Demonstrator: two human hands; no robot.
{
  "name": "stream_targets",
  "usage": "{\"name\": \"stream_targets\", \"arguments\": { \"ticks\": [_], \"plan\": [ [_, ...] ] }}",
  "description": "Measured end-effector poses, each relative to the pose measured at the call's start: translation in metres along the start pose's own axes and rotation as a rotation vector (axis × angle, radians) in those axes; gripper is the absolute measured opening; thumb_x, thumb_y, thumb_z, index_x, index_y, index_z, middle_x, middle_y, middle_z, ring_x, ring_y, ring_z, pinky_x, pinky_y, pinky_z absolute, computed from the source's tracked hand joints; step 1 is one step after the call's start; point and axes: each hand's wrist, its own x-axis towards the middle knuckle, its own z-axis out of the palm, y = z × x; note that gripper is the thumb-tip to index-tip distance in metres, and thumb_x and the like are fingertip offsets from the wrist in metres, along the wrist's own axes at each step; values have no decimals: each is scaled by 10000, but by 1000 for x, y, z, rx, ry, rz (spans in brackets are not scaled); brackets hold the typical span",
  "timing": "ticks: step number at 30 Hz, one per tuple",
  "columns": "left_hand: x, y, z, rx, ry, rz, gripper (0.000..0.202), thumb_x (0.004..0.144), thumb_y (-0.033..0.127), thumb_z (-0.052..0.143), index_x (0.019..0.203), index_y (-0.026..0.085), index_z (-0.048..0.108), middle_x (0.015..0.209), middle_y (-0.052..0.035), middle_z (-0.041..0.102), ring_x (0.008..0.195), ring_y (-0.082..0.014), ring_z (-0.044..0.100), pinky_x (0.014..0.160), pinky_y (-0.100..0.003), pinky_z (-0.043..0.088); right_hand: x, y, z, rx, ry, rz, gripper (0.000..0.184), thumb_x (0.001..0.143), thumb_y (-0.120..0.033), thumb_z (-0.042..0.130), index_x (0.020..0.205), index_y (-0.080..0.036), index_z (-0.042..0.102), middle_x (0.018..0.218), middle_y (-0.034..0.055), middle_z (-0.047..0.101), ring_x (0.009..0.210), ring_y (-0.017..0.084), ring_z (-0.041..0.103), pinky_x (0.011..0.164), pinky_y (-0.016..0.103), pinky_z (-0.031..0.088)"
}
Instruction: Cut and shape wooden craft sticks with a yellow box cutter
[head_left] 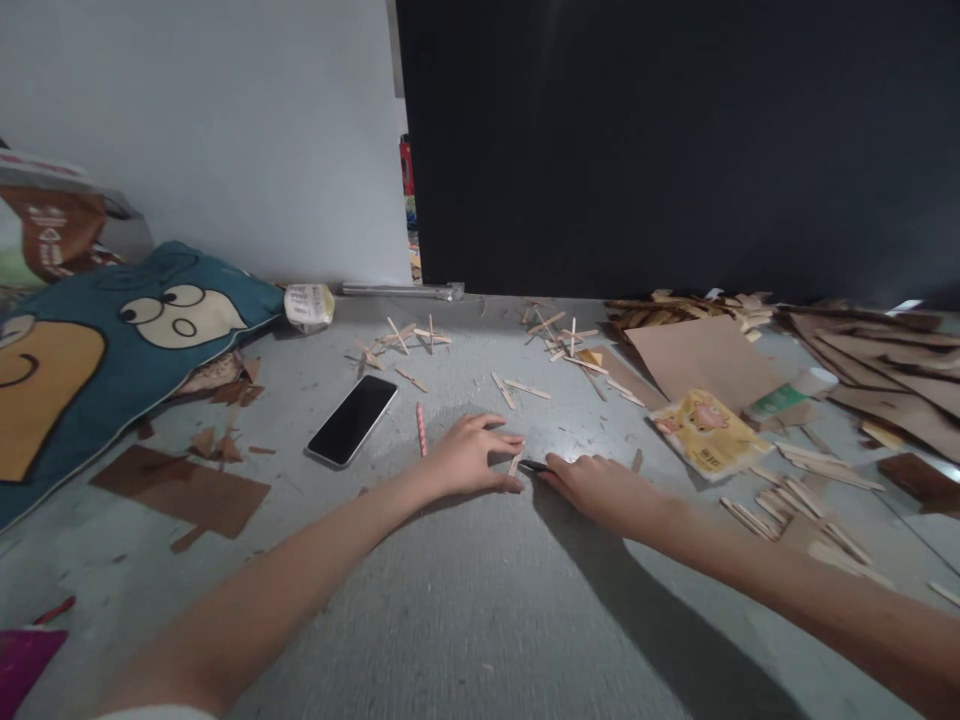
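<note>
My left hand [474, 456] rests on the grey surface, thumb and forefinger curved around a short wooden stick piece [514, 464], which they appear to hold at its ends. From the other side, my right hand [596, 484] grips a thin dark pointed tool [534, 466], whose exact kind is hard to make out. Its tip points left and comes close to the wooden piece. A pink patterned pen-like stick [421, 430] lies just beyond my left wrist. Further off are loose wooden sticks [527, 389] and small crossed-stick assemblies [431, 334].
To the left lie a phone [352, 421], a cardboard piece [184, 488] and a blue cartoon cushion [180, 310]. On the right are a yellow packet [709, 433], a glue bottle [791, 395], a pile of sticks [806, 515] and stacked cardboard [885, 370]. A dark panel [675, 150] stands behind.
</note>
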Motion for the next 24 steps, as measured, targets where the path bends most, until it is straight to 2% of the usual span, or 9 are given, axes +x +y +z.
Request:
{"name": "stream_targets", "arguments": {
  "ticks": [4,11,24],
  "plan": [
    [0,-2,0,26,-10,18,520,773,462,882,1261,330,761,1369,-20,718,1480,-328,442,1198,-506,363,-2,-1,0,54,-22,57,425,1121,-449,297,1183,-203,638,930,127,787,888,325,784,708,344,507],
    [-1,-5,1,42,-4,27,522,786,492,865,1271,335,756,1377,-16,713,1476,-329,446,1203,-516,362,0,-3,-6,34,-41,6,404,1125,-398,303,1210,-176,629,949,148,784,885,315,783,665,310,474],
    [0,-1,-1,41,-13,43,477,790,455,868,1243,340,771,1360,-25,722,1467,-342,457,1188,-533,366,4,2,6,39,10,-1,397,1117,-416,330,1166,-188,651,898,126,776,821,286,778,659,312,489]
  ]
}}
